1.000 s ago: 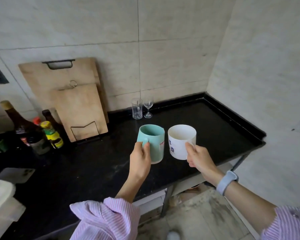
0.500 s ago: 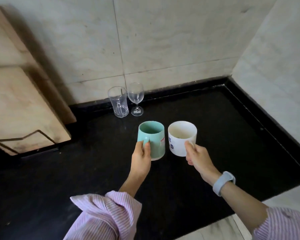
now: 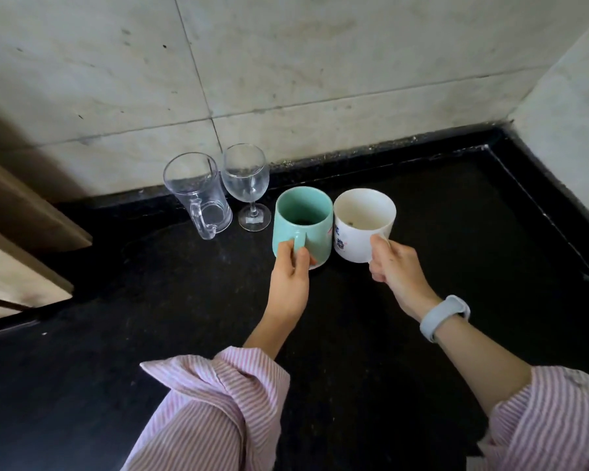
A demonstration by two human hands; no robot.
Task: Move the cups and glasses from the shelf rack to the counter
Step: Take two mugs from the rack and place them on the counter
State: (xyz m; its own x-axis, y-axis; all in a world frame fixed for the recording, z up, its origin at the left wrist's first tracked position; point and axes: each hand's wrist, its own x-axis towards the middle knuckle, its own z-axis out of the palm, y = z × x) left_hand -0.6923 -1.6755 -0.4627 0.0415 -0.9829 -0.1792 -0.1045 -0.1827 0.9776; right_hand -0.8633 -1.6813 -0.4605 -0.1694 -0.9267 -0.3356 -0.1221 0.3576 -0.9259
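My left hand (image 3: pixel 288 283) grips the handle of a teal mug (image 3: pixel 303 220), held upright at or just above the black counter (image 3: pixel 184 300). Right beside it, touching its side, is a white mug (image 3: pixel 364 222) with blue print, held by its handle in my right hand (image 3: pixel 395 270). I cannot tell whether either mug rests on the counter. To the left, near the wall, stand a clear glass mug with a handle (image 3: pixel 199 195) and a small wine glass (image 3: pixel 247 188), both upright on the counter. The shelf rack is out of view.
Wooden cutting boards (image 3: pixel 17 232) lean against the tiled wall at the left. The tiled back wall (image 3: pixel 286 79) and the side wall (image 3: pixel 565 130) meet in a corner at the right. A raised black rim runs along the counter's back and right edges.
Both hands have carried the two mugs forward toward the back wall, close to the two glasses. The view has moved in and tilted down; the bottles and most of the cutting boards have left the frame.
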